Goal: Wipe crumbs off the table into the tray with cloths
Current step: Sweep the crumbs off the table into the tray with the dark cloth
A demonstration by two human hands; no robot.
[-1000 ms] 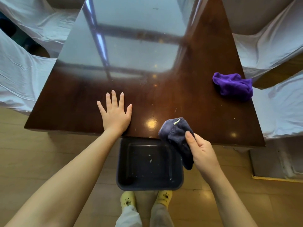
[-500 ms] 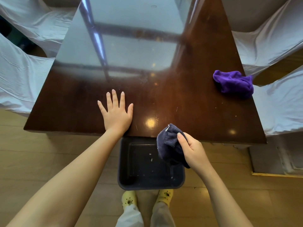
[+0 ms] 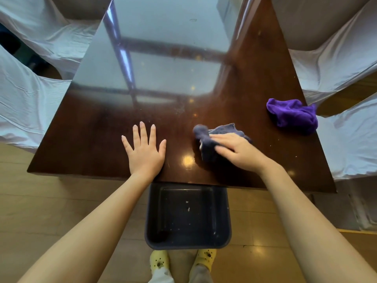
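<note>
My right hand (image 3: 237, 152) presses a dark blue cloth (image 3: 206, 139) flat on the glossy brown table (image 3: 98, 139), a little way in from the near edge. My left hand (image 3: 144, 150) lies flat on the table, fingers spread, holding nothing. A dark plastic tray (image 3: 149, 217) sits on the floor just below the near table edge, with a few pale crumbs inside. A bright purple cloth (image 3: 293, 116) lies bunched near the table's right edge. A few tiny crumbs dot the table on the right.
Chairs draped in white fabric (image 3: 24, 103) stand on both sides of the table. Beneath the tray are my feet in yellow clogs (image 3: 159, 262) on the wooden floor. The far tabletop reflects bright window light.
My right hand has carried the dark blue cloth from over the tray up onto the table and spread it flat. The left hand has stayed put.
</note>
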